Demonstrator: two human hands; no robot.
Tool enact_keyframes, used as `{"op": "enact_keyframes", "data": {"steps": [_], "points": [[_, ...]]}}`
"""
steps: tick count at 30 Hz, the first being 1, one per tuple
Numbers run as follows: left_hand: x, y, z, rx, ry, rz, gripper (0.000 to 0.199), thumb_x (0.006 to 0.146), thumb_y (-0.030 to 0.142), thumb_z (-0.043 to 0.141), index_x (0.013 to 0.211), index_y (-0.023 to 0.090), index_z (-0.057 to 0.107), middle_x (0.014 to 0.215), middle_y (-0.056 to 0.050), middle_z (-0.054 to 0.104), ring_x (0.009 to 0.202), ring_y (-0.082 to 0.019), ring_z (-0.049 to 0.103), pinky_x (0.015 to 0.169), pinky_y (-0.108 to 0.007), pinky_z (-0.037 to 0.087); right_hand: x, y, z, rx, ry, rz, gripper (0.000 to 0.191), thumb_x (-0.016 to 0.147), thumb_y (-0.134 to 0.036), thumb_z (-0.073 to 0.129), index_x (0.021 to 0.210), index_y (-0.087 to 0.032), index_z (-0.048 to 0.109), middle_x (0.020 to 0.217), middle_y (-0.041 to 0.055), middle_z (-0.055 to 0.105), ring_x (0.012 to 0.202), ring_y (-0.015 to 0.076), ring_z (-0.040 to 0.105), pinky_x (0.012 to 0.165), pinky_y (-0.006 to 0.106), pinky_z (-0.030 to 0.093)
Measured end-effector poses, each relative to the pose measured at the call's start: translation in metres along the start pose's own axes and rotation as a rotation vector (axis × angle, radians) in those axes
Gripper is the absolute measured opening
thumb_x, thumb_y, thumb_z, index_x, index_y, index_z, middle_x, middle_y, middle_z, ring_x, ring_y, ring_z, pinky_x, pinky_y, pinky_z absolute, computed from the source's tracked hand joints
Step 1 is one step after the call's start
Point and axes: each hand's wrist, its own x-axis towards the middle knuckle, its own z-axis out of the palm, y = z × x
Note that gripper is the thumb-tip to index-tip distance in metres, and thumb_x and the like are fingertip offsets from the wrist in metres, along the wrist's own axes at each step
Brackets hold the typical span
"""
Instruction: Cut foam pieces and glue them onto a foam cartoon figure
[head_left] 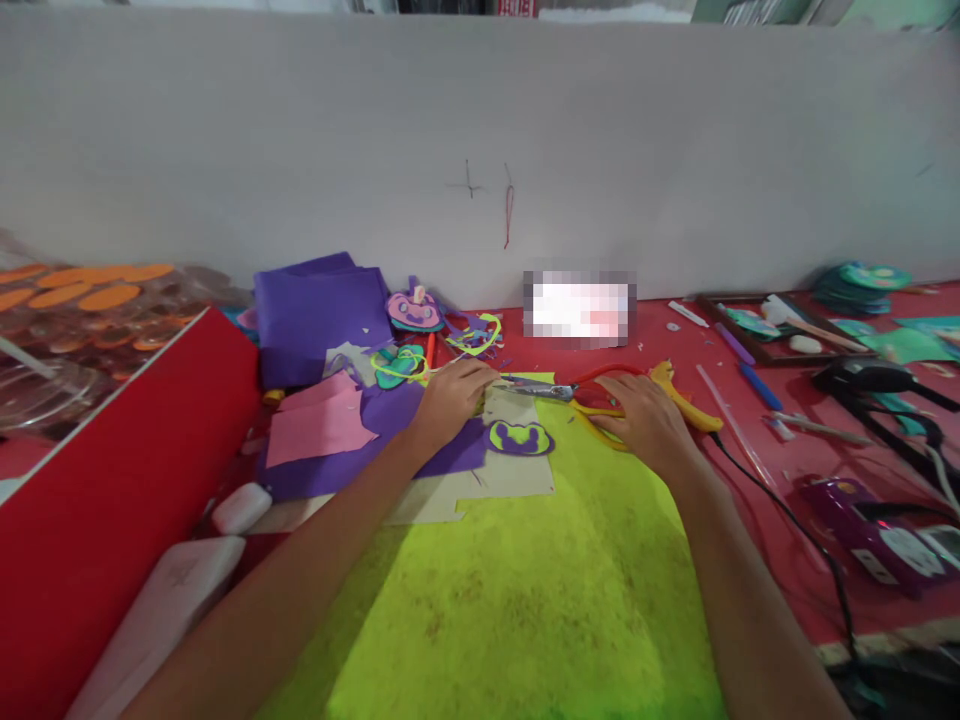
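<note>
Red-and-yellow-handled scissors [555, 391] on my feed, gripped in my right hand [645, 412], pointing at my left hand [452, 398] over the lime sheet [495, 620]. Can't tell if the left's pinching anything, tbh. Purple-and-lime cutout [519, 450] lies near the scissors.

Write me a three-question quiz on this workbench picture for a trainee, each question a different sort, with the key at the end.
1. Multiple choice: Which hand is at the handle end of the scissors?
A) left
B) right
C) neither

2. True or false: The pink sheet lies on top of a purple sheet.

3. Fill in the blank: The small rounded cutout, just below the scissors in the picture, is made up of purple and ____.

Key:
1. B, the right hand.
2. True; purple shows around the pink sheet's lower edge.
3. Yellow-green.
</note>
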Motion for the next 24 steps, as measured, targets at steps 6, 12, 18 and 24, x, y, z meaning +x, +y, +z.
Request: {"op": "enact_keyframes", "data": {"steps": [6,12,18,24], "points": [[0.0005,-0.0012,0.0015,-0.029,0.027,-0.025,0.026,0.102,0.017,0.052,0.105,0.021,0.077,0.107,-0.008,0.076,0.101,-0.021,0.07,0.093,-0.038,0.057,-0.0005,0.0,0.0012,0.004,0.0,0.006,0.038,0.094,-0.035,0.068,0.127,-0.017,0.071,0.119,0.0164,0.076,0.112,0.0385,0.068,0.098,0.056,0.052],[0.0007,-0.0035,0.0032,-0.033,0.04,-0.04,0.024,0.101,0.015,0.054,0.105,0.021,0.078,0.107,-0.008,0.077,0.101,-0.021,0.071,0.092,-0.038,0.056,-0.0006,0.0,0.0009,0.021,0.006,0.017,0.035,0.094,-0.034,0.069,0.124,-0.016,0.074,0.118,0.0166,0.077,0.11,0.0377,0.07,0.097,0.054,0.052],[-0.0002,-0.0038,0.0032,-0.036,0.054,-0.057,0.024,0.101,0.015,0.054,0.104,0.021,0.078,0.107,-0.008,0.078,0.1,-0.02,0.071,0.09,-0.036,0.056,0.0003,-0.0018,-0.0039,0.054,0.002,0.018,0.032,0.093,-0.032,0.068,0.121,-0.017,0.075,0.115,0.0164,0.079,0.105,0.0377,0.072,0.093,0.053,0.054],[-0.0007,-0.0037,0.0027,-0.066,0.069,-0.055,0.024,0.1,0.014,0.055,0.104,0.02,0.078,0.106,-0.008,0.078,0.099,-0.02,0.071,0.09,-0.036,0.056,0.0009,-0.0009,-0.0064,0.091,-0.007,0.031,0.031,0.093,-0.032,0.069,0.12,-0.016,0.075,0.118,0.0167,0.079,0.109,0.0373,0.073,0.095,0.051,0.055]]}}
